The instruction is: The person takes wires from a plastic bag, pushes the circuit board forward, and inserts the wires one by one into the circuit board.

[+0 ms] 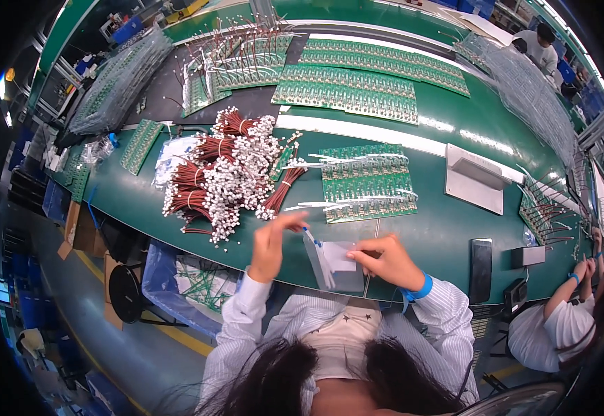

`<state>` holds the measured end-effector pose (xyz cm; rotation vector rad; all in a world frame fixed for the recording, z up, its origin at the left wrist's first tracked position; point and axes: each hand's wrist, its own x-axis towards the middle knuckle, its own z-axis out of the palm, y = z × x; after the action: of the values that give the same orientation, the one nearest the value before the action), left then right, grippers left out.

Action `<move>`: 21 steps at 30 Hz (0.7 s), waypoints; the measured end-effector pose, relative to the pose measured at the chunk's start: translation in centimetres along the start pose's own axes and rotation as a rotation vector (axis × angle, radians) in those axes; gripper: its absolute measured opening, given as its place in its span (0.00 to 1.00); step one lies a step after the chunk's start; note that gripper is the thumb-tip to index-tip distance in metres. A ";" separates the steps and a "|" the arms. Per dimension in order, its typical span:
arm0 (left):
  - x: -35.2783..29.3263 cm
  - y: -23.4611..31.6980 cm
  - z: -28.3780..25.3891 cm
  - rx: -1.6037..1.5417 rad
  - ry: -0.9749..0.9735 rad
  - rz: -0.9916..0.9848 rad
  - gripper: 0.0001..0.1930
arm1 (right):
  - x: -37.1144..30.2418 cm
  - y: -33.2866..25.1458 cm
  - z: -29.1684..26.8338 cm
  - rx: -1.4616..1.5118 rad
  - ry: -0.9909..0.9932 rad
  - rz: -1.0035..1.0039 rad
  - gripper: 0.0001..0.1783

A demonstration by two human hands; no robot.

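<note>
A translucent plastic sleeve (347, 281) with a white paper-like piece (338, 258) in or against it stands at the table's near edge, in front of my body. My right hand (390, 262) pinches its right side between thumb and fingers. My left hand (273, 246) is at the sleeve's upper left corner, fingertips closed there by some small blue bits; the exact grip is partly hidden. Just beyond lie green circuit board panels (368, 177) with white cables across them. Left of these is a heap of bundled brown wires (222, 173) with white connectors.
More board panels (350, 93) lie at the back, beside bubble-wrap stacks (534, 93). A grey metal bracket (475, 182), a black phone (481, 270) and a small box (528, 256) are on the right. A blue bin (159, 274) stands below left. A co-worker (555, 322) sits at right.
</note>
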<state>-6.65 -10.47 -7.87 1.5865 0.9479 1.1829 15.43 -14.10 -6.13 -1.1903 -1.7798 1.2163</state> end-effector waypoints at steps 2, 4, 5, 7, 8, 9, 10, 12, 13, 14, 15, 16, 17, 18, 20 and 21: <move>2.1 -1.1 -1.2 0.252 0.156 -0.159 0.11 | -0.2 0.4 0.8 0.207 -0.106 0.267 0.15; 3.9 -3.3 -1.7 0.636 0.133 0.001 0.11 | 0.1 1.2 1.9 0.240 -0.117 0.289 0.15; 4.5 -4.2 -1.9 1.017 0.115 0.165 0.11 | 0.3 1.6 2.5 0.272 -0.137 0.310 0.15; 5.3 -4.9 -0.9 1.177 0.145 0.193 0.12 | 0.6 2.4 3.4 0.297 -0.143 0.293 0.13; 5.6 -5.2 -0.9 1.243 0.128 0.152 0.11 | 0.8 2.5 3.9 0.315 -0.154 0.279 0.13; 5.9 -5.4 -0.7 1.305 0.105 0.114 0.10 | 0.8 2.7 4.2 0.335 -0.158 0.267 0.12; 6.2 -5.7 -0.7 1.297 0.095 0.127 0.10 | 0.8 2.9 4.6 0.318 -0.145 0.252 0.12; 6.4 -5.9 -0.9 1.282 0.116 0.108 0.08 | 0.7 2.8 4.8 0.344 -0.110 0.284 0.11; 6.3 -5.5 -0.9 1.272 0.105 0.113 0.08 | 0.7 2.7 5.0 0.373 -0.093 0.312 0.10; 6.0 -4.8 -1.1 1.162 0.147 0.098 0.08 | 0.7 2.7 5.2 0.372 -0.084 0.320 0.10; 5.8 -3.5 -1.2 1.056 0.190 0.080 0.07 | 1.0 2.8 5.5 0.354 -0.084 0.328 0.10; 5.6 -2.5 -1.8 0.924 0.219 0.127 0.06 | 1.2 2.8 5.7 0.337 -0.079 0.340 0.10; 5.6 -2.0 -2.7 0.848 0.216 0.197 0.06 | 1.6 2.9 6.0 0.340 -0.071 0.349 0.10; 5.3 -0.5 -3.1 0.704 0.220 0.111 0.06 | 2.2 2.9 6.2 0.329 -0.082 0.344 0.10; 4.6 1.8 -4.1 0.371 0.204 -0.042 0.06 | 3.9 2.4 6.6 0.281 -0.130 0.343 0.09; 4.4 2.5 -4.5 0.181 0.184 -0.106 0.06 | 4.8 2.4 7.2 0.286 -0.130 0.342 0.09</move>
<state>-9.83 -6.09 -3.78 1.5650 1.2743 1.2112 8.12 -11.60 -10.70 -1.3010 -1.4621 1.7168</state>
